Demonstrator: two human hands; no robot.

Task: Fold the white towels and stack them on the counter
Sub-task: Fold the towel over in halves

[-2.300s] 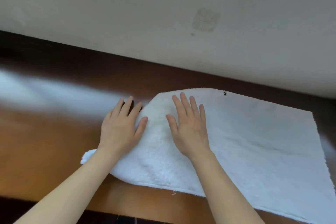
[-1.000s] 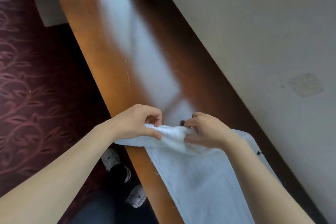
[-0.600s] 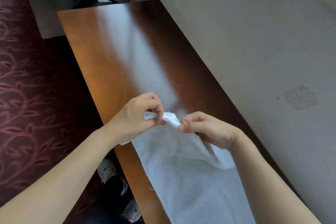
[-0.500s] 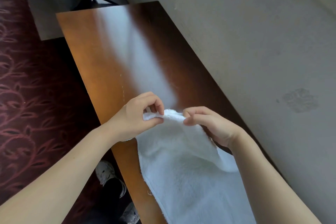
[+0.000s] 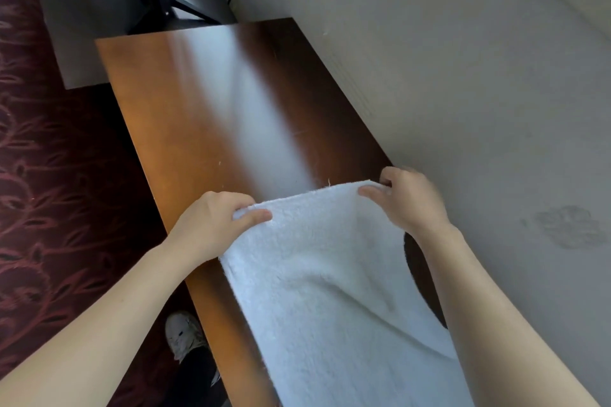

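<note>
Fingers [image 5: 254, 216] of the left hand [image 5: 211, 225] and right hand [image 5: 410, 205] pinch the far corners of the white towel [image 5: 330, 291], which lies along the surface [image 5: 205, 116]. A fold looks underway. Next, that edge should be carried back evenly.

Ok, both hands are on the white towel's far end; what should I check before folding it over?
1. Left hand grip on the fluffy white terry towel corner: ok, pinched.
2. Right hand grip on the wall-side corner: ok, pinched.
3. Edge between hands straight: ok.
4. Towel flat on the glossy brown wooden counter: not ok, raised and creased.
5. Towel's near end: cannot tell, out of frame.
</note>
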